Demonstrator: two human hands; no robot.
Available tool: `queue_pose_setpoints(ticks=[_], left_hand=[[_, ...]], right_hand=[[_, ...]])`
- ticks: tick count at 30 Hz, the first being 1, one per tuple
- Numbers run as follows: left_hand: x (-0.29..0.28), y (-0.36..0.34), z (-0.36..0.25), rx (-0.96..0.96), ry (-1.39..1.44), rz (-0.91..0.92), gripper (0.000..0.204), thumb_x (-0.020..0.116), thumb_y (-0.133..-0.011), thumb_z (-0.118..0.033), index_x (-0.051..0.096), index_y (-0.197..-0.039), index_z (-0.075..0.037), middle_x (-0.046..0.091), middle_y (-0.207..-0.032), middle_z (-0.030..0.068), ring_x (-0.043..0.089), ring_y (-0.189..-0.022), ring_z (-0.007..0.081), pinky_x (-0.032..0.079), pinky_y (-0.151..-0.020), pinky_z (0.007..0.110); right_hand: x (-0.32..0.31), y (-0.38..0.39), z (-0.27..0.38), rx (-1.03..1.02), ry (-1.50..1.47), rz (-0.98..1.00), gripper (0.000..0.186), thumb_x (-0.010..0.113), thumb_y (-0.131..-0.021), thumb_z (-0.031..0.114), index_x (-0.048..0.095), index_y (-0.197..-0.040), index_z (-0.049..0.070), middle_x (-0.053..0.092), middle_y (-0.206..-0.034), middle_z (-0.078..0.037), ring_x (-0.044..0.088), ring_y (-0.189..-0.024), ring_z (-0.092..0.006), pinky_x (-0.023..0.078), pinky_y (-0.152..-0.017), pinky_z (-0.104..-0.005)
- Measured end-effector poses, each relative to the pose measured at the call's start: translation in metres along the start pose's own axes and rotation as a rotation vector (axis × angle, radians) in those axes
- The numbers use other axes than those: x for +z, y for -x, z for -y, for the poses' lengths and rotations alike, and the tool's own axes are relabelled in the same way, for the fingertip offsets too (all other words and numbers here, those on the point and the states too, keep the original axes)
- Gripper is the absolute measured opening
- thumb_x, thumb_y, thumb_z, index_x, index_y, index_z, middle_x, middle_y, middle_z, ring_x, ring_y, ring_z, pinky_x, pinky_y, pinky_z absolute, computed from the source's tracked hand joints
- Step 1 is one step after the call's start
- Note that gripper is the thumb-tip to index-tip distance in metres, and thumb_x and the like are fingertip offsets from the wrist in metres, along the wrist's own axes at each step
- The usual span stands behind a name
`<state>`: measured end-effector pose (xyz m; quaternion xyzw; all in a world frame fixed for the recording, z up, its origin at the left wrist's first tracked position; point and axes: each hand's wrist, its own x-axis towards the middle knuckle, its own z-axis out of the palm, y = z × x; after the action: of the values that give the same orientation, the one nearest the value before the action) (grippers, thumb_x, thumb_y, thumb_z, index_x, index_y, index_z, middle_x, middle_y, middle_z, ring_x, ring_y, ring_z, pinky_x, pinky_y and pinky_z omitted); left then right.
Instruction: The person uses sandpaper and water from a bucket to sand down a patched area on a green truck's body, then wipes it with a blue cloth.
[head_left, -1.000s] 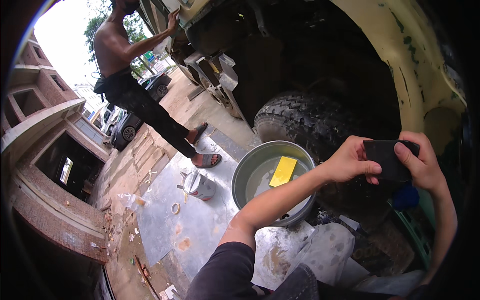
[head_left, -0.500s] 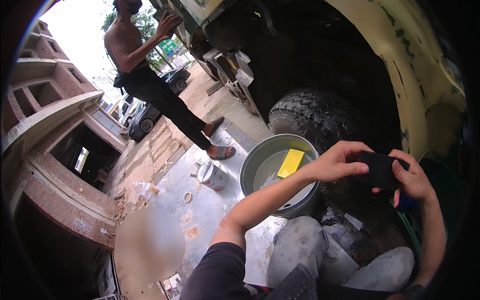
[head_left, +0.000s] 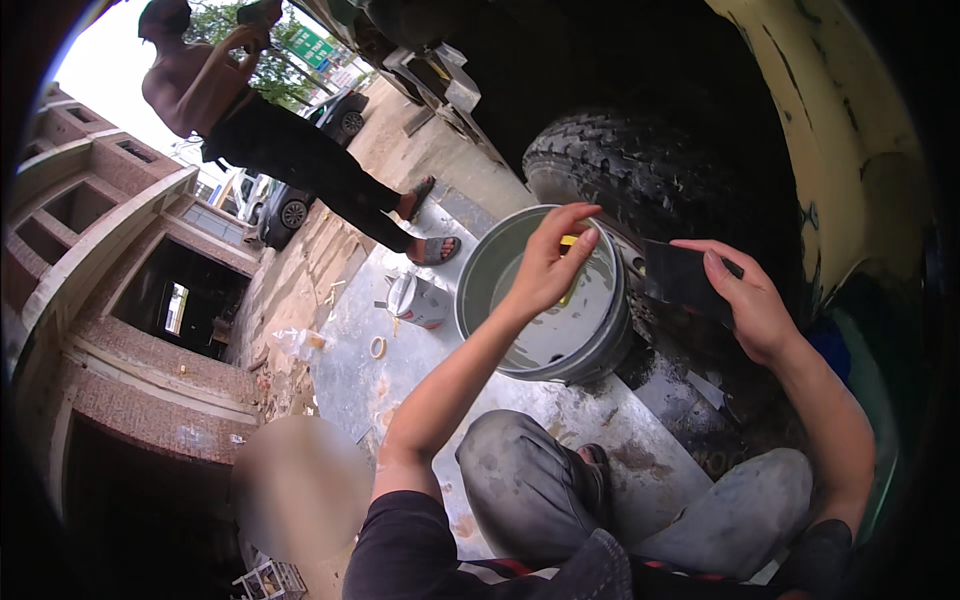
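Note:
My right hand [head_left: 755,305] pinches a black rectangular sheet [head_left: 685,282], perhaps sandpaper, between thumb and fingers beside the tyre. Over the metal bucket [head_left: 473,285] is my left hand [head_left: 555,258], its fingers stretched and its thumb apart. A flat yellow block [head_left: 567,241] shows in the gap between that thumb and the fingers; most of it is hidden behind the hand, and contact is unclear. Some liquid covers the bucket's bottom.
A large tyre [head_left: 590,150] stands under the vehicle's pale yellow body panel [head_left: 790,90]. On the metal sheet [head_left: 350,375] are a can [head_left: 418,302], a tape roll [head_left: 378,347] and a putty knife [head_left: 706,388]. Another person [head_left: 300,150] stands at the far left.
My left hand has let go of the black sheet and moved left over the bucket, in front of the yellow block. My right hand keeps the sheet. The view has shifted.

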<state>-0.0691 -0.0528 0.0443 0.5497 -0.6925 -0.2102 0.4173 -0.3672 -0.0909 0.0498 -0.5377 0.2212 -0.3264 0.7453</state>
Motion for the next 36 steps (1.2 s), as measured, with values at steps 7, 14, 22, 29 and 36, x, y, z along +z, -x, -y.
queue_pose_setpoints(ticks=[7, 14, 22, 29, 36], left_hand=[[-0.067, 0.031, 0.141, -0.363, -0.198, -0.019, 0.069, 0.071, -0.097, -0.042, 0.046, -0.151, -0.006, 0.056, -0.142, 0.0296, 0.068, -0.116, 0.033, 0.054, -0.097, 0.039], [-0.054, 0.001, 0.187, -0.582, -0.177, 0.435, 0.076, 0.074, -0.09, -0.052, 0.055, -0.144, -0.002, 0.066, -0.132, 0.0225, 0.065, -0.121, 0.0291, 0.049, -0.103, 0.037], [-0.076, 0.033, 0.23, -0.509, -0.524, 0.644, 0.089, 0.086, -0.078, -0.048, 0.046, -0.145, -0.005, 0.068, -0.126, 0.0271, 0.064, -0.123, 0.0413, 0.05, -0.102, 0.047], [-0.035, 0.018, 0.221, -0.392, -0.64, 0.663, 0.093, 0.082, -0.08, -0.046, 0.034, -0.149, -0.009, 0.07, -0.119, 0.0286, 0.065, -0.116, 0.0461, 0.052, -0.096, 0.052], [-0.038, 0.028, 0.197, -0.295, -0.605, 0.564, 0.114, 0.084, -0.081, -0.042, 0.013, -0.162, -0.005, 0.064, -0.132, 0.0293, 0.062, -0.122, 0.0443, 0.049, -0.103, 0.049]], right_hand=[[0.026, -0.017, 0.009, 0.045, 0.166, -0.126, 0.038, 0.048, -0.111, 0.027, 0.064, -0.131, 0.0, 0.072, -0.116, -0.011, 0.073, -0.097, -0.0174, 0.063, -0.08, -0.0331], [0.089, -0.111, -0.024, -0.389, 1.38, 0.213, 0.024, 0.059, -0.097, 0.016, 0.074, -0.114, 0.007, 0.076, -0.102, -0.017, 0.073, -0.097, -0.0364, 0.058, -0.084, -0.0442], [0.144, -0.228, -0.197, 0.46, 1.76, 0.729, 0.038, 0.068, -0.087, 0.026, 0.071, -0.122, 0.012, 0.073, -0.113, -0.015, 0.068, -0.109, -0.0358, 0.052, -0.094, -0.0477], [0.122, -0.206, -0.153, 0.559, 1.59, 0.62, 0.049, 0.064, -0.095, 0.039, 0.062, -0.138, 0.016, 0.065, -0.136, -0.014, 0.058, -0.128, -0.0375, 0.046, -0.105, -0.0515], [0.077, -0.076, -0.038, -0.36, 0.887, 0.067, 0.029, 0.056, -0.102, 0.021, 0.071, -0.123, 0.006, 0.074, -0.108, -0.021, 0.07, -0.099, -0.0368, 0.053, -0.088, -0.0442]])
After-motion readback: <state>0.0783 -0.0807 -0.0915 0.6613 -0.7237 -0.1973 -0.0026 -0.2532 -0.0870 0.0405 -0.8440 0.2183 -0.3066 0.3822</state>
